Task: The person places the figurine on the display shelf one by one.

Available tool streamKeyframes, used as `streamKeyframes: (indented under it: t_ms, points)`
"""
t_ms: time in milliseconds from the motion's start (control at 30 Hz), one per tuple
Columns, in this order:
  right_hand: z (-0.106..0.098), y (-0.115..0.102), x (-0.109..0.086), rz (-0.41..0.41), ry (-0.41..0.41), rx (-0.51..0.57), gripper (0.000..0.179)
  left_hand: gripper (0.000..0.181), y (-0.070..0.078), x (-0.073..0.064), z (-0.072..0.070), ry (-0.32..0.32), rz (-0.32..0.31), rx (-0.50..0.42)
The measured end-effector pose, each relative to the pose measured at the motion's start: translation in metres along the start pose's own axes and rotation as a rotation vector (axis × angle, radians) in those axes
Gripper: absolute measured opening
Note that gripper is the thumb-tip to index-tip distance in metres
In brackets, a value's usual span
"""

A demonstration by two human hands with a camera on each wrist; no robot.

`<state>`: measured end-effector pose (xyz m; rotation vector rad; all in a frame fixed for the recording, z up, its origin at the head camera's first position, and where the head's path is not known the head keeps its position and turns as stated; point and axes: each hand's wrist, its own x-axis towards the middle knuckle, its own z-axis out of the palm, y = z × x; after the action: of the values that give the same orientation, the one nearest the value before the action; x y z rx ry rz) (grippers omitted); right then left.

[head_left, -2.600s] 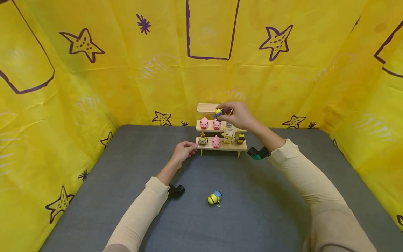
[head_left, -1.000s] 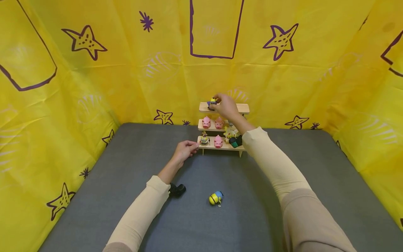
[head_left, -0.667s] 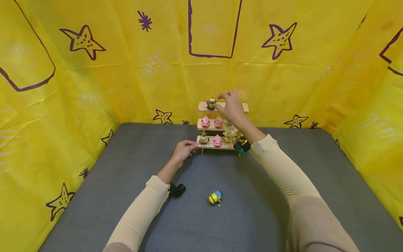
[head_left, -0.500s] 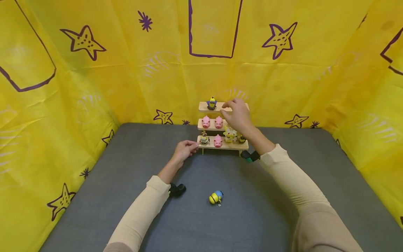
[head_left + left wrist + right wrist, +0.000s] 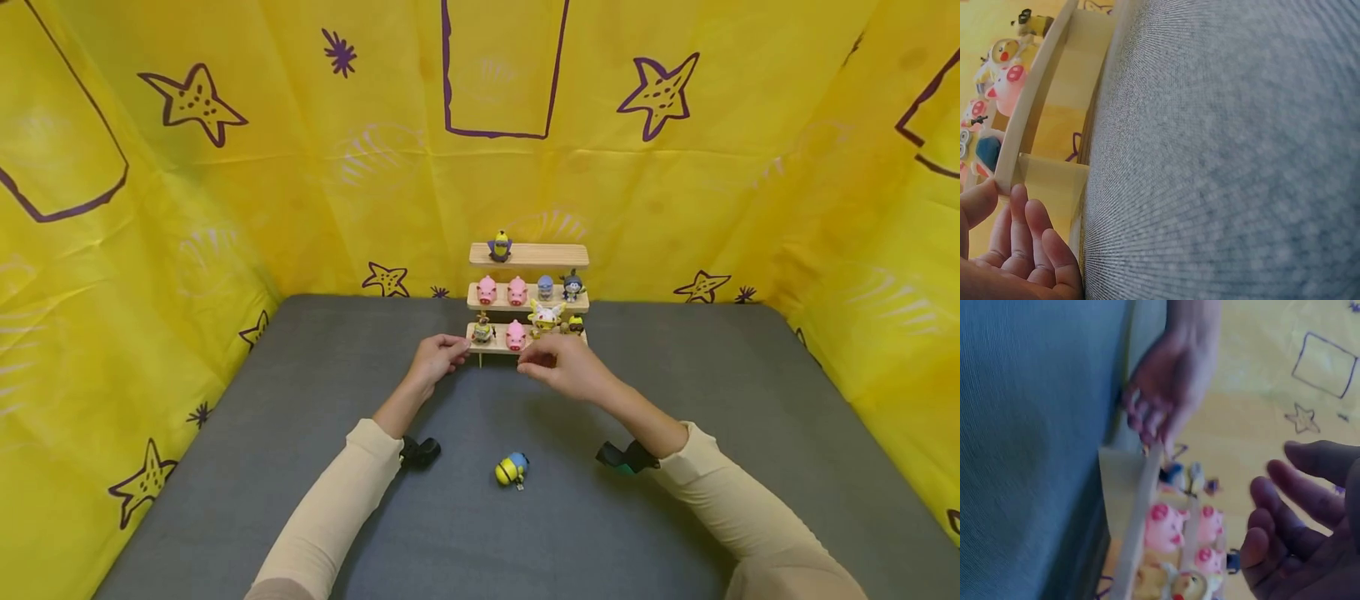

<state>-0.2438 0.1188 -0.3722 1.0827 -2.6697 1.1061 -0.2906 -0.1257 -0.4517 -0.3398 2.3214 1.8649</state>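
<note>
At the back of the table stands a three-tier wooden display shelf (image 5: 551, 255). My left hand (image 5: 437, 360) pinches the left end of its lowest board between thumb and fingers, as the left wrist view confirms. In front of the lower tier's right half hovers my right hand (image 5: 566, 367), fingers loosely bent and holding nothing. A caped minion figure (image 5: 500, 247) stands alone at the left of the top board. Pink pig figures (image 5: 516, 335) and several other small figures fill the two lower boards. On the table nearer me lies a yellow-and-blue minion figure (image 5: 512, 469).
Yellow cloth walls (image 5: 487, 183) with purple drawings close in the back and sides. The grey tabletop (image 5: 480, 542) stretches below the shelf. A black wrist camera (image 5: 630, 457) sits at my right wrist, another one (image 5: 422, 452) at my left.
My right hand set the caped minion figure on the top board, let go, drew back right and came down before the lowest board. My left hand stayed on the shelf end.
</note>
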Motion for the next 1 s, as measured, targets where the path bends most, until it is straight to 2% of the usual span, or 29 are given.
streamKeyframes:
  t_ms: [100, 333, 433, 533, 667, 800, 900, 1000]
  points:
    - [0.010, -0.002, -0.011, -0.015, -0.083, -0.007, 0.007, 0.027, 0.000, -0.001, 0.000, -0.001, 0.001, 0.002]
    - [0.030, -0.012, -0.032, -0.168, -0.296, -0.122, 0.017, 0.027, 0.000, -0.001, -0.001, 0.007, 0.008, 0.004]
    - [0.038, -0.014, -0.041, -0.204, -0.387, -0.143, 0.021, 0.027, 0.001, -0.002, -0.001, 0.008, 0.010, 0.004]
    - [0.045, -0.015, -0.049, -0.202, -0.455, -0.157, 0.023, 0.028, 0.000, -0.003, -0.001, 0.006, 0.003, 0.005]
    - [0.055, -0.014, -0.057, -0.190, -0.497, -0.220, 0.030, 0.028, -0.001, -0.003, 0.000, 0.007, 0.000, 0.003]
    - [0.063, -0.015, -0.060, -0.228, -0.526, -0.290, 0.033, 0.028, -0.001, -0.003, 0.000, 0.008, 0.009, -0.001]
    - [0.065, -0.013, -0.058, -0.219, -0.529, -0.274, 0.030, 0.028, 0.000, -0.003, -0.001, 0.005, 0.009, -0.002]
    - [0.063, -0.009, -0.056, -0.168, -0.493, -0.215, 0.026, 0.028, 0.001, -0.003, -0.001, 0.000, 0.005, -0.003]
